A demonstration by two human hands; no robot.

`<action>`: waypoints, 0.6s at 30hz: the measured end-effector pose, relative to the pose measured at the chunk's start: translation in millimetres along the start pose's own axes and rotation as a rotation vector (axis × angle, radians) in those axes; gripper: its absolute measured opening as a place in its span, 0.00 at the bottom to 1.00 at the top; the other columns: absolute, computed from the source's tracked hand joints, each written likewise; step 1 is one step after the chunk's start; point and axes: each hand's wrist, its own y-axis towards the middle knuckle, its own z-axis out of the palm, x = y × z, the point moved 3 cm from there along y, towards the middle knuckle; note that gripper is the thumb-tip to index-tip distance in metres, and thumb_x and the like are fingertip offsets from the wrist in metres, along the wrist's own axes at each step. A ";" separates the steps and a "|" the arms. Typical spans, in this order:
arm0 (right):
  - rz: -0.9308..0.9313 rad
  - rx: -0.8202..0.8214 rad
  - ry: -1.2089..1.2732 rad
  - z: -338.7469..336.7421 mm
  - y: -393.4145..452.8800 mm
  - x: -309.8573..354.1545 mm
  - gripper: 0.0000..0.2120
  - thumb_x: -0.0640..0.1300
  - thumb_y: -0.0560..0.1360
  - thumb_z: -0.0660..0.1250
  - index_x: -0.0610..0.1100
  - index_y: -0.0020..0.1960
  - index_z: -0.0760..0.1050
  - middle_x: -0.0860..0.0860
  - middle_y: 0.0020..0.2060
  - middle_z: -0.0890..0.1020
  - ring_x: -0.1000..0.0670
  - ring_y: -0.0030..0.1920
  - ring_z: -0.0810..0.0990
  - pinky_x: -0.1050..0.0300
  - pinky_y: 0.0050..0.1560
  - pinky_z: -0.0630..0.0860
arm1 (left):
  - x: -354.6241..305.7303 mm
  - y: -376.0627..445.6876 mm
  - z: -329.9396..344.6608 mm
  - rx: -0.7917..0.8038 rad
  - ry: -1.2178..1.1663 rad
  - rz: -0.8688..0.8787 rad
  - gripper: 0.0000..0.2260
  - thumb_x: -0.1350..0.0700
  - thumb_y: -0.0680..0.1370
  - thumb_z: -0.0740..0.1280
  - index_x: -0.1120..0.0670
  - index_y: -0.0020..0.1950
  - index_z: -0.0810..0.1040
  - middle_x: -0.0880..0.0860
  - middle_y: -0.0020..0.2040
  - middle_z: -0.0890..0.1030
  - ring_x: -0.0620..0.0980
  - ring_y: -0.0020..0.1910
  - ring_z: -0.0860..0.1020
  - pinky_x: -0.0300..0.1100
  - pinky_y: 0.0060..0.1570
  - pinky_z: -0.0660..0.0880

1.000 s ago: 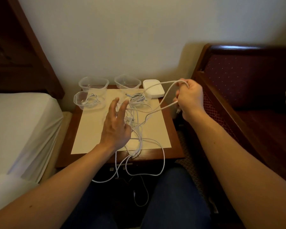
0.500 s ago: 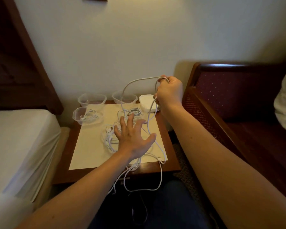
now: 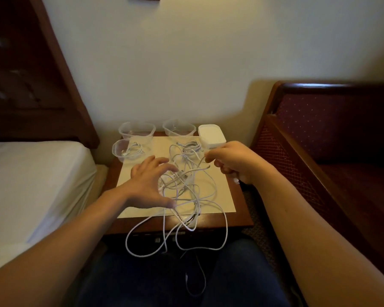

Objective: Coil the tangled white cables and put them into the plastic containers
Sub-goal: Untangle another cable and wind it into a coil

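A tangle of white cables lies on a cream sheet on a small wooden table, with loops hanging over the front edge. My left hand hovers over the left of the tangle, fingers spread and arched. My right hand is curled at the tangle's right side and pinches a cable end. Three clear plastic containers stand at the back: one at the left holds a coiled cable, the other two look empty. A small coil lies near the back of the sheet.
A white box sits at the table's back right corner. A bed with a white sheet is on the left, a dark red upholstered wooden bench on the right. My legs are below the table's front edge.
My right hand has come down from its raised position to table height, and the lifted cable loop has dropped onto the tangle. My left hand has lifted and arched its fingers.
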 end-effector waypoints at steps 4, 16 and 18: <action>-0.022 0.136 0.232 12.3 -6.2 -0.6 0.11 0.46 0.83 0.63 0.41 0.45 0.76 0.51 0.27 0.65 0.54 0.24 0.59 0.62 0.24 0.54 | -33.8 -8.4 -7.4 0.041 -0.330 0.078 0.48 0.23 0.62 0.70 0.37 0.79 0.61 0.41 0.80 0.56 0.41 0.79 0.55 0.53 0.79 0.55; 0.042 0.397 0.909 19.3 -27.7 -11.6 0.19 0.52 0.82 0.61 0.48 0.34 0.66 0.54 0.24 0.61 0.55 0.22 0.61 0.62 0.21 0.56 | -83.7 -6.6 -0.8 -0.175 -0.542 0.069 0.29 0.48 0.74 0.75 0.45 0.73 0.70 0.43 0.67 0.77 0.40 0.69 0.72 0.50 0.70 0.68; 0.047 0.461 0.932 23.9 -30.9 -14.4 0.19 0.55 0.82 0.61 0.47 0.35 0.66 0.54 0.24 0.61 0.56 0.21 0.60 0.63 0.21 0.55 | -86.2 -5.8 -7.5 -0.252 -0.753 0.076 0.12 0.56 0.82 0.68 0.51 0.65 0.78 0.45 0.53 0.85 0.41 0.55 0.80 0.49 0.63 0.75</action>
